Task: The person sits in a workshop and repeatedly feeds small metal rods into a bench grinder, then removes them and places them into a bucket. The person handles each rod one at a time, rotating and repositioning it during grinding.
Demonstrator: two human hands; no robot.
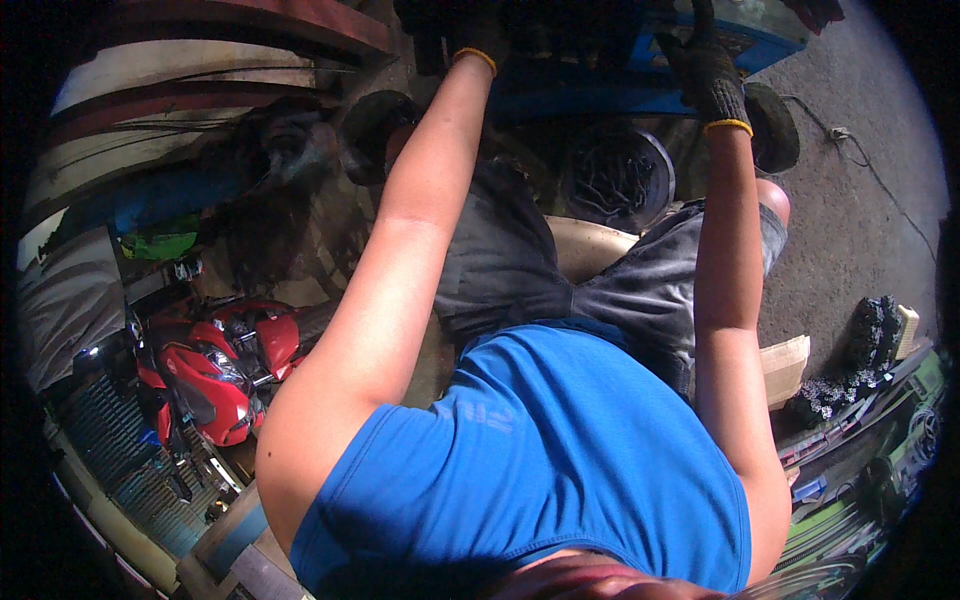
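My left hand, in a dark glove with a yellow cuff, reaches into deep shadow at the top middle, beside dark machinery; its fingers are lost in the dark. My right hand, gloved the same way, is at the front of a blue metal machine. Its fingers appear closed around a dark upright lever, though the shade blurs the grip. Below the machine, between my knees, stands a round dark basin with several thin, bent metal pieces in it.
Dark wheels flank the machine. A cable crosses the concrete floor on the right. Dark chain-like coils, a cardboard piece and long metal strips lie lower right. A red motorbike stands left, below reddish beams.
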